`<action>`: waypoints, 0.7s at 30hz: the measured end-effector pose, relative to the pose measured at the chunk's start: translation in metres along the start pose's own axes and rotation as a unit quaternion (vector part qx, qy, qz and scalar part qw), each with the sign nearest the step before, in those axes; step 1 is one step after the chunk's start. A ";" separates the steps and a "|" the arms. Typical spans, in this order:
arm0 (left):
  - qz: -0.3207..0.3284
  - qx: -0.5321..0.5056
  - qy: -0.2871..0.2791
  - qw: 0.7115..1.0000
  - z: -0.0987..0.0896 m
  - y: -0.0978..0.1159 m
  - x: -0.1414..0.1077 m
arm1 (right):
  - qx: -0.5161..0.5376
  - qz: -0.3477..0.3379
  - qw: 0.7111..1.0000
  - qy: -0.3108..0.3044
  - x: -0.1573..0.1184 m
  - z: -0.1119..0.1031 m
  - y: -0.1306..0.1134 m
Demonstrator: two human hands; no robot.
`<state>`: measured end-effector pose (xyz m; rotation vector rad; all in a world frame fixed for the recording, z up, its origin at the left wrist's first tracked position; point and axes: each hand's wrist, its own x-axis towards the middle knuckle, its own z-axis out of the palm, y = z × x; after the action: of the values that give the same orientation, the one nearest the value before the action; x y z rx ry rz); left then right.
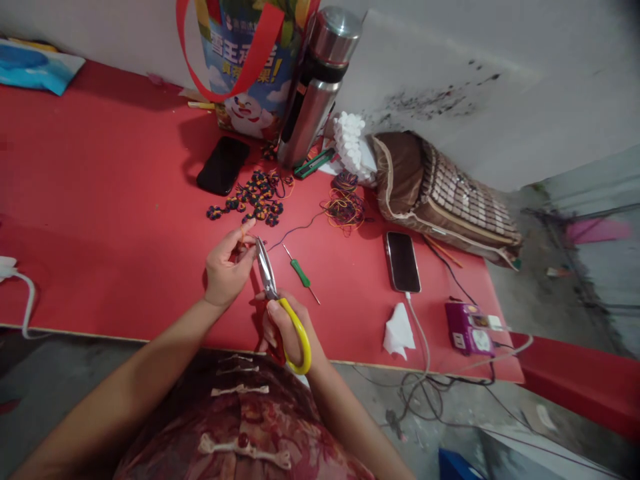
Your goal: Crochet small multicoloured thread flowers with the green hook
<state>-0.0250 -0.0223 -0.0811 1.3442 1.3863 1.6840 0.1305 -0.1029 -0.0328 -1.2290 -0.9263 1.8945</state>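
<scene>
My right hand [287, 323] is wrapped round the yellow handles of a pair of scissors [268, 270]. Their metal blades point up and away, with the tips beside the fingers of my left hand [231, 263]. That hand is closed in a pinch on yarn, a bit of orange strand showing at its fingers [243, 233]. A dark strand [295, 230] runs from there to a loose tangle of multicoloured yarn [345, 208]. Just beyond my left hand lies a pile of small dark-and-orange crocheted pieces [257, 193]. A green-handled crochet hook [300, 272] rests right of the scissors.
On the red table [125, 200] are a black phone [223, 165], a steel thermos [315, 87], a printed bag [245, 73] and a green box cutter [314, 163]. To the right are a charging phone [403, 262], a tissue [399, 331], a brown quilted bag [450, 193] and a purple power strip [469, 328].
</scene>
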 end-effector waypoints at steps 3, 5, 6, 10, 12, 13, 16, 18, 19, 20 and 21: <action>-0.002 -0.006 0.000 1.000 0.000 -0.001 0.000 | 0.000 0.002 1.000 0.000 -0.001 0.000 0.000; -0.004 -0.010 0.000 1.000 0.000 -0.002 0.000 | 0.000 0.001 1.000 0.002 -0.001 0.000 -0.001; -0.005 -0.012 -0.001 1.000 0.000 -0.002 0.000 | 0.000 0.000 1.000 0.005 -0.001 0.000 -0.001; -0.010 -0.023 0.004 1.000 -0.001 -0.006 0.000 | -0.010 -0.001 1.000 0.017 0.000 0.003 -0.001; -0.014 -0.031 0.008 0.999 -0.001 -0.008 0.001 | -0.019 0.001 1.000 0.009 -0.001 0.003 0.002; -0.017 -0.035 0.010 0.999 0.000 -0.009 0.002 | -0.025 0.002 1.000 0.002 -0.003 0.003 0.003; -0.033 -0.046 0.017 0.998 0.001 -0.011 0.004 | -0.076 -0.012 0.997 0.007 -0.011 -0.010 0.001; -0.047 -0.051 0.017 0.997 0.001 -0.011 0.006 | -0.203 -0.072 0.975 0.062 -0.016 -0.031 -0.007; -0.054 -0.054 0.016 0.997 0.002 -0.011 0.006 | -0.282 -0.113 0.947 0.109 -0.018 -0.044 -0.014; -0.060 -0.056 0.015 0.997 0.002 -0.011 0.007 | -0.361 -0.141 0.909 0.156 -0.018 -0.059 -0.021; -0.064 -0.057 0.016 0.996 0.002 -0.010 0.007 | -0.440 -0.151 0.864 0.191 -0.017 -0.075 -0.029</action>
<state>-0.0270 -0.0124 -0.0883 1.1451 1.3422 1.6787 0.2109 -0.0880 -0.0229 -1.7426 -1.7140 0.8941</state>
